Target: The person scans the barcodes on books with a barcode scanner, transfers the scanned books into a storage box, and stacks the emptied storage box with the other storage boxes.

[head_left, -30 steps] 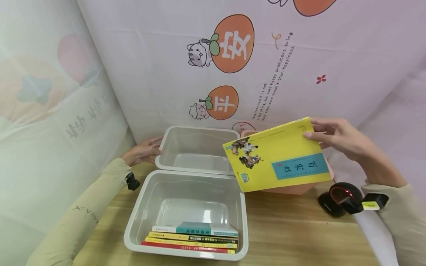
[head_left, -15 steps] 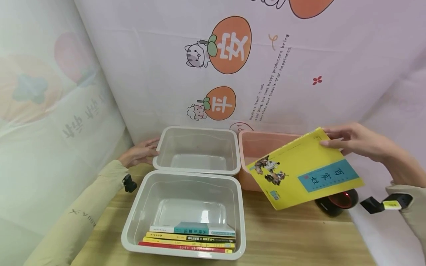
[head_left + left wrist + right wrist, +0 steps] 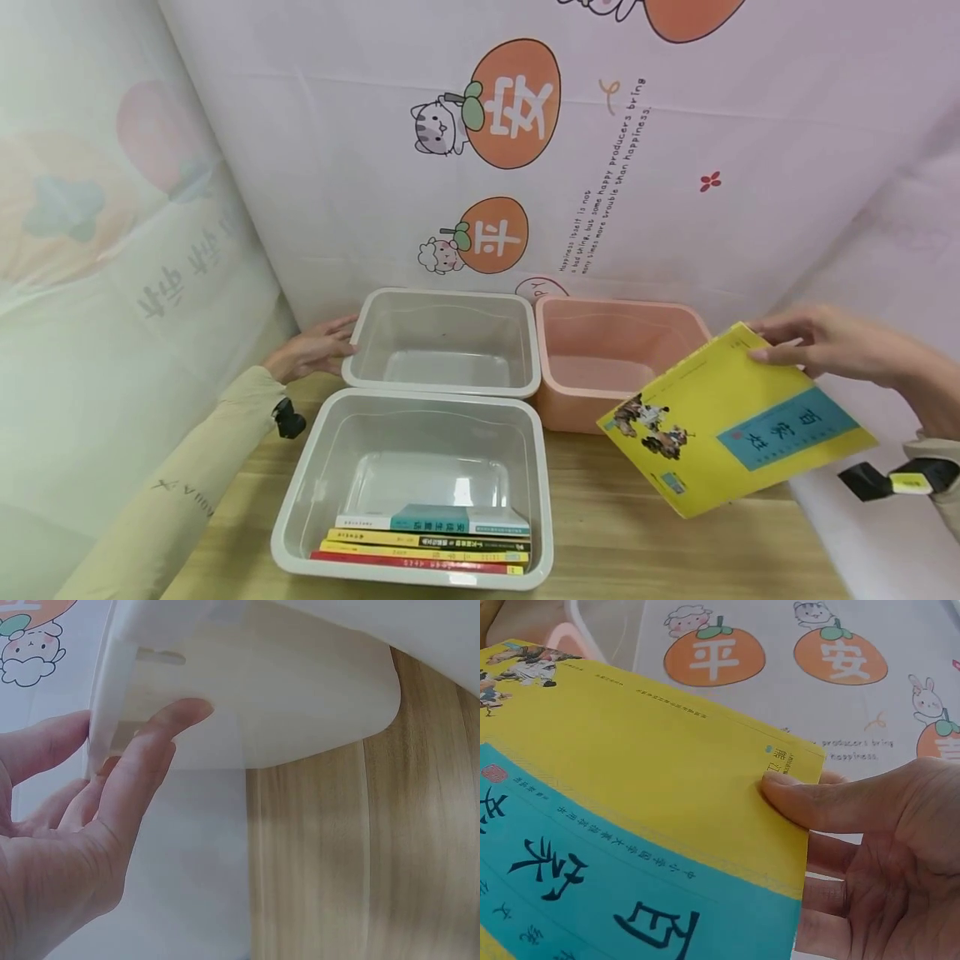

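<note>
My right hand [image 3: 832, 346] pinches a yellow book [image 3: 727, 417] by its upper right corner. A teal title band and small painted figures mark its cover, which faces me in the head view. In the right wrist view, the thumb [image 3: 802, 799] lies on the front of the cover, with the other fingers behind it. The book is tilted above the table, right of the grey bins. At the back grey bin [image 3: 440, 389], my left hand [image 3: 313, 348] rests against the outer left side. The left wrist view has its fingertips [image 3: 191, 711] touching the wall and rim from outside.
In the front grey bin [image 3: 315, 467], several books [image 3: 435, 537] stand in a row along the near wall. A salmon-pink bin [image 3: 543, 367] is beside the back grey bin. Printed cloth [image 3: 360, 183] closes off the back and sides of the wooden table [image 3: 592, 533].
My right hand has carried the yellow book rightward and toward me, away from over the pink bin. That bin is now mostly uncovered. The left hand stays at the back grey bin.
</note>
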Action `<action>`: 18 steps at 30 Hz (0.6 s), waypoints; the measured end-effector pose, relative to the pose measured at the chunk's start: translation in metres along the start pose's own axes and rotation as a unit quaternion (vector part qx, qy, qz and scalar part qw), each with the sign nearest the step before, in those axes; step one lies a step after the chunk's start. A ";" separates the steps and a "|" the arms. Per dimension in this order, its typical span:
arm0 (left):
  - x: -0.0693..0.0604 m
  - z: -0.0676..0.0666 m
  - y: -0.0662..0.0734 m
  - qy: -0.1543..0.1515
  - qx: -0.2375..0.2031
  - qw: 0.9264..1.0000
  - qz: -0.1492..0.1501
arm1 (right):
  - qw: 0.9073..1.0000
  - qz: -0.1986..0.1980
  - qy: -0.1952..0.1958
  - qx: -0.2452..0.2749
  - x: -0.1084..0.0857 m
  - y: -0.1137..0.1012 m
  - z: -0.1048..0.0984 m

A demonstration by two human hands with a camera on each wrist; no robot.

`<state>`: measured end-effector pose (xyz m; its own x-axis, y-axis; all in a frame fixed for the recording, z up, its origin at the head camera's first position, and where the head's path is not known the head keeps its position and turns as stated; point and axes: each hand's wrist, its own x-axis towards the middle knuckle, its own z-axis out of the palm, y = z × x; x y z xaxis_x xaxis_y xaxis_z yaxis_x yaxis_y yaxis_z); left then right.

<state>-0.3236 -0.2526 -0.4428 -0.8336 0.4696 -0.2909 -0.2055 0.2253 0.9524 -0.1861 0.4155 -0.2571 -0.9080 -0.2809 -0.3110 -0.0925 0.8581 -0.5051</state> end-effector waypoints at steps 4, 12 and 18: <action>-0.001 -0.001 -0.002 -0.001 -0.013 1.000 0.000 | 1.000 0.008 -0.020 0.020 -0.004 0.007 0.002; -0.002 -0.001 0.000 -0.001 -0.011 1.000 0.003 | 0.998 0.036 -0.043 0.011 -0.009 0.030 0.003; -0.003 -0.001 0.000 -0.002 -0.014 1.000 0.002 | 0.996 0.073 -0.046 0.007 -0.012 0.047 0.004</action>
<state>-0.3212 -0.2552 -0.4421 -0.8323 0.4743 -0.2868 -0.2157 0.1996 0.9559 -0.1784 0.4577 -0.2802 -0.8702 -0.1916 -0.4539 0.0447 0.8868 -0.4601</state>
